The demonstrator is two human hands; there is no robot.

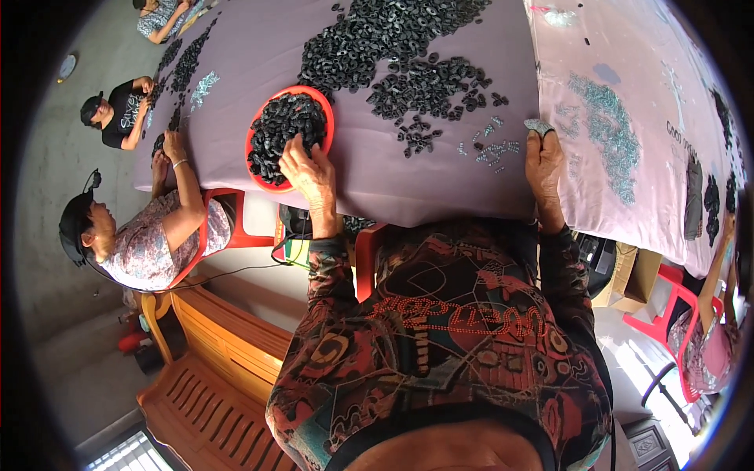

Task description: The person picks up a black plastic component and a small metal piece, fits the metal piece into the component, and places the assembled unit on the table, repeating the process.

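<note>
On the bench point(377, 177) at eleven o'clock, a left hand point(311, 174) curls over black pieces point(284, 127) heaped in a red bowl point(329, 118), its grip unclear; at two, the right hand point(543, 157) pinches something pale point(538, 125). Fingers snagging the rim could spill pieces.

Visible lettering, 3 places: dotted red letters point(471, 320) across the chest of your dark, multicoloured patterned fabric top point(345, 369); white print point(130, 114) on the black short-sleeved T-shirt point(116, 132) of a person at your left; dark capitals point(675, 132) on the pink cloth table cover point(652, 180) at your right.
</note>
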